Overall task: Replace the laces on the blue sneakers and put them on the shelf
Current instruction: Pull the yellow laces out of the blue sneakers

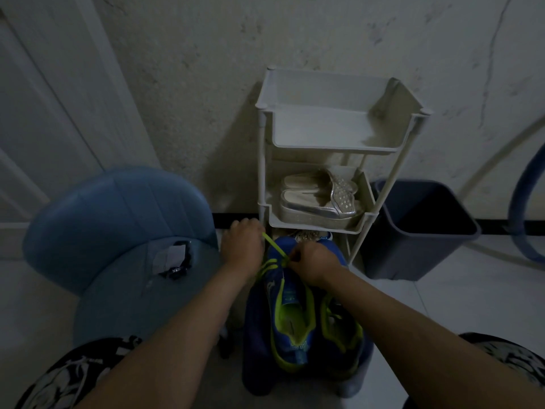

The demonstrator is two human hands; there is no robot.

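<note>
Green lace pinched taut between left hand and right hand, fingers curled, right over the sneakers toe end; early lacing I reckon, next eyelet needs feeding, shelf just beyond

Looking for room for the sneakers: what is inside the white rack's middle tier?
A pair of silver sandals lies side by side in the middle tier of the white rack, filling most of it. The floor under them is covered and cannot be seen.
</note>
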